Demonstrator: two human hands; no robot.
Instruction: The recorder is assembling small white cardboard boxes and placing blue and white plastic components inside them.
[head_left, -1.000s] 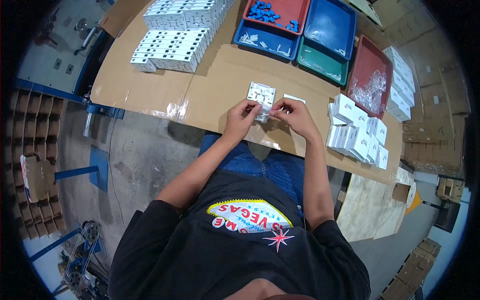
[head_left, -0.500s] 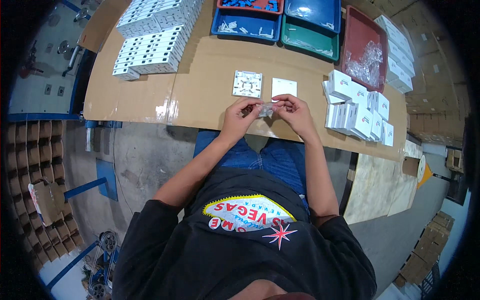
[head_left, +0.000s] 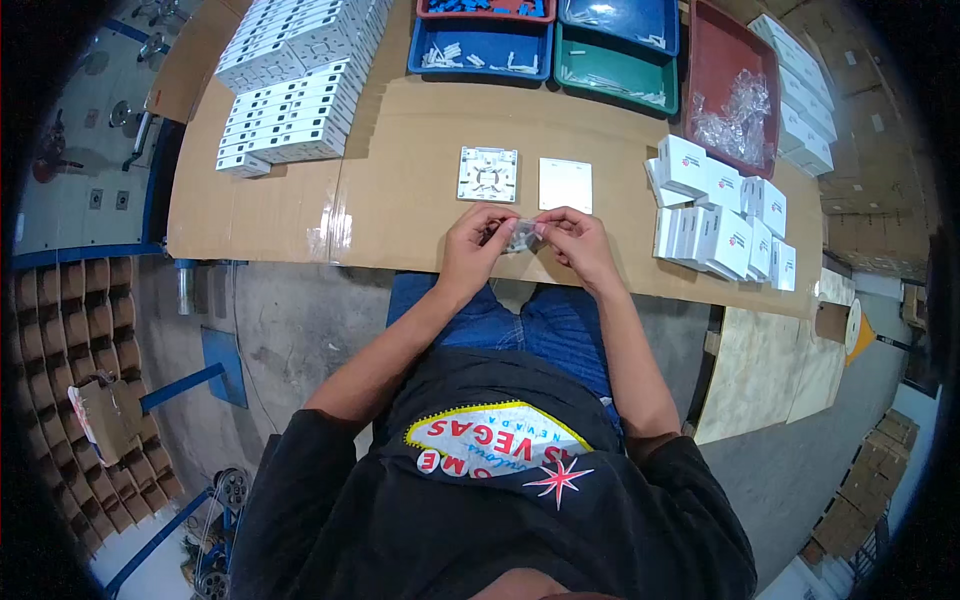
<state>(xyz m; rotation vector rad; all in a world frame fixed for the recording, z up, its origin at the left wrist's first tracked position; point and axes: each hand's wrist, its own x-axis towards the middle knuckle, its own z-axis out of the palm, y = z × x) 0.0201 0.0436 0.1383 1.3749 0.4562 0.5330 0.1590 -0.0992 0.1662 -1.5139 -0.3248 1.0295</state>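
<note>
Between my two hands, near the table's front edge, is a small clear plastic bag (head_left: 523, 238) with small pale pieces inside; their kind is too small to make out. My left hand (head_left: 472, 250) pinches the bag's left side with thumb and fingertips. On its other side, my right hand (head_left: 585, 247) pinches the upper right corner. Just beyond my hands lies a square white plastic housing (head_left: 488, 175), its inner moulded side facing up. Beside it on the right rests a flat white square cover (head_left: 565, 184).
Tall stacks of white housings (head_left: 285, 120) stand at the left. Farther back are a blue tray (head_left: 480, 72) of white pieces, a green tray (head_left: 617, 82) of clear bags and a red tray (head_left: 690, 60) of crumpled clear bags. White boxes (head_left: 728, 245) cluster at the right.
My hands have come a little closer together and slightly nearer the front edge, with the bag still between them. The whole view has shifted slightly.
</note>
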